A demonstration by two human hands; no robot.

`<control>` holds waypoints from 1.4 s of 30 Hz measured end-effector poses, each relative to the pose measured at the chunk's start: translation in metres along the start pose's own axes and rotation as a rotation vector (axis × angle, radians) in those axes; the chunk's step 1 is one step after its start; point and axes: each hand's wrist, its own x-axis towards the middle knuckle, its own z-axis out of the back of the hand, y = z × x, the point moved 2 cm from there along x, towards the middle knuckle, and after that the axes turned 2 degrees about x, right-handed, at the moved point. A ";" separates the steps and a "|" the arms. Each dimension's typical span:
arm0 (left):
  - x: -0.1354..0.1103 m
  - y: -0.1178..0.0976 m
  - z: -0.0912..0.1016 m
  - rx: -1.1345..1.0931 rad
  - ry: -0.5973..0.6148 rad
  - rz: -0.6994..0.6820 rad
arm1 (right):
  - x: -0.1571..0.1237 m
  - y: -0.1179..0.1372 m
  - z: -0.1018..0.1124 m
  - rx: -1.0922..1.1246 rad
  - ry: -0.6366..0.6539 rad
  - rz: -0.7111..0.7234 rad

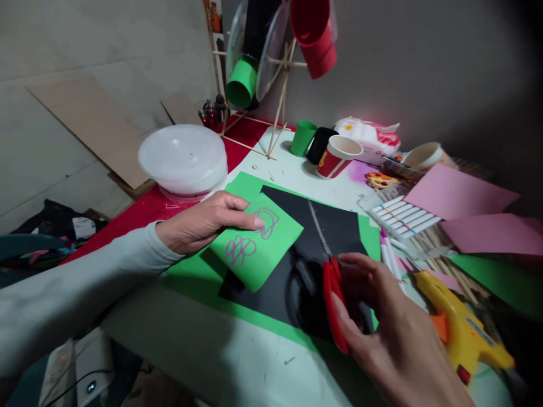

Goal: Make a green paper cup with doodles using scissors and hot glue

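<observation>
Between the thumb and fingers of my left hand (207,220) is a piece of green paper (271,254) with looping purple outlines drawn on it. My right hand (386,316) grips red-handled scissors (333,299), their blades pointing away from me and apart from the green paper. The blades look closed together. Below both hands lies a sheet of black paper (335,220), on top of a larger green sheet (241,182). The scissors cast a shadow on the black sheet.
Stacked clear plastic lids (182,158) stand at the left. Behind is a stick frame (275,124) with hanging cups. A paper cup (339,155), markers (407,217), pink paper (462,192) and a yellow glue gun (462,322) crowd the right side.
</observation>
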 end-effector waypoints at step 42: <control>-0.028 0.009 -0.048 0.584 0.310 -0.583 | 0.007 0.025 -0.010 0.664 -0.064 -0.053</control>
